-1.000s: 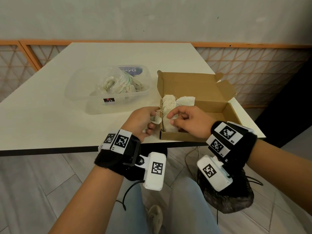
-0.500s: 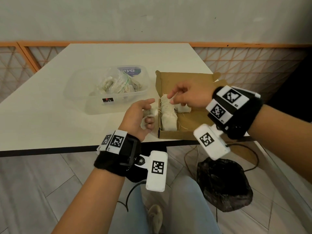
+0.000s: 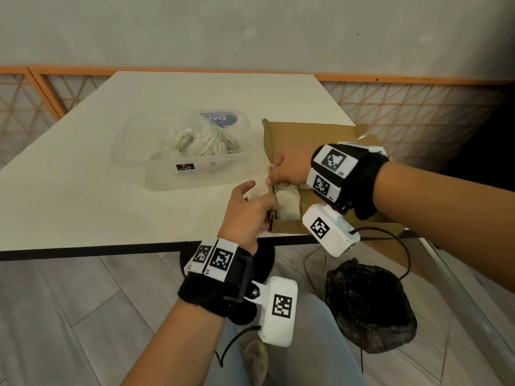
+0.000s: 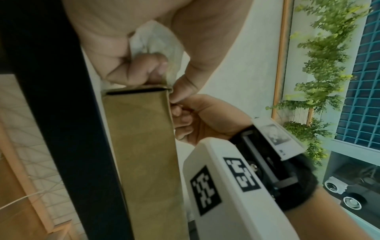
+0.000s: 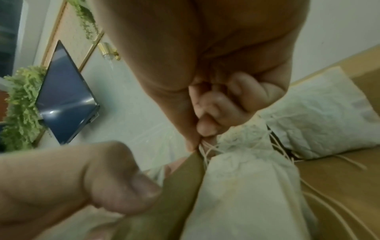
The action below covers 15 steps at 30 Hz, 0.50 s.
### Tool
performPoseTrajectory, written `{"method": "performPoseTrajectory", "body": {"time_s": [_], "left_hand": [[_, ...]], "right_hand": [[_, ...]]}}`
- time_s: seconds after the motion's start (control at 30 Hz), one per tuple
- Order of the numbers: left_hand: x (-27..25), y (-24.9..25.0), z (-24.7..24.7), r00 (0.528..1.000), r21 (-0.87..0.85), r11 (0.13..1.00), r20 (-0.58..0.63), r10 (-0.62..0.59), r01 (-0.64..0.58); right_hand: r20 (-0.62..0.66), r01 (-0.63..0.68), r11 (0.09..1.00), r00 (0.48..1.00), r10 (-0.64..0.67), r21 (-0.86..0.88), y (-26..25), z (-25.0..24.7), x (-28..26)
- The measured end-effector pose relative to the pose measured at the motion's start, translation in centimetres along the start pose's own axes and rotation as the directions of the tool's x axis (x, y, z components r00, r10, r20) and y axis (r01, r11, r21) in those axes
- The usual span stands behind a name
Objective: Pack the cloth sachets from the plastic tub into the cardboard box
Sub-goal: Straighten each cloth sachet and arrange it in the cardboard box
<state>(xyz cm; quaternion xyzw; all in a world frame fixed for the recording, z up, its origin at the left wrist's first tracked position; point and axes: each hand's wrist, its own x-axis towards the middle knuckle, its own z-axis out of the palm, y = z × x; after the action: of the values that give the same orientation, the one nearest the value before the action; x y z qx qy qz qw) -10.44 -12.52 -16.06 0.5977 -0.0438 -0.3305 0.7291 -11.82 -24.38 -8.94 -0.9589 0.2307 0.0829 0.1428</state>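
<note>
R hand (image 3: pixel 289 169) had swung to the brown cardboard box's (image 3: pixel 312 135) left wall, grip pinching sachet strings, while L hand (image 3: pixel 248 215) gripped another white cloth sachet (image 4: pixel 156 42) beside it; more remained in the clear plastic tub (image 3: pixel 156 174).

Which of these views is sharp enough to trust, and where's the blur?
Head view: sharpest, evenly lit, edges bowed by the wide lens. Left wrist view: box wall soft, dim. Right wrist view: left hand close and smeared; sachets fairly readable.
</note>
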Motion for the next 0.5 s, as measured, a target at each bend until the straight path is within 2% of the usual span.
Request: {"method": "performPoseTrajectory", "body": {"time_s": [0.07,0.13,0.2,0.27,0.4,0.5], "left_hand": [[0.0,-0.1,-0.1,1.000,-0.001,1.000,0.011,0.000,0.000],[0.0,-0.1,-0.1,1.000,0.000,1.000,0.020,0.005,-0.005],[0.1,-0.2,-0.1,1.000,0.008,1.000,0.026,0.014,-0.014],[0.2,-0.2,-0.1,0.999,0.023,1.000,0.029,0.016,-0.016],[0.3,0.0,0.1,0.999,0.073,0.997,0.054,0.005,-0.009],[0.1,0.7,0.2,0.996,0.114,0.993,0.088,0.032,-0.042]], "right_hand": [[0.039,-0.024,0.994,0.999,0.020,0.107,0.6,-0.2,0.0],[0.102,-0.116,0.959,0.990,0.093,0.258,1.5,-0.3,0.2],[0.159,-0.200,0.929,0.975,0.156,0.312,2.3,-0.1,0.2],[0.194,-0.231,0.910,0.966,0.171,0.343,3.0,0.2,0.2],[0.203,-0.205,0.900,0.970,0.134,0.384,3.6,0.5,0.2],[0.087,-0.134,0.857,0.991,0.105,0.497,3.4,0.4,-0.4]]}}
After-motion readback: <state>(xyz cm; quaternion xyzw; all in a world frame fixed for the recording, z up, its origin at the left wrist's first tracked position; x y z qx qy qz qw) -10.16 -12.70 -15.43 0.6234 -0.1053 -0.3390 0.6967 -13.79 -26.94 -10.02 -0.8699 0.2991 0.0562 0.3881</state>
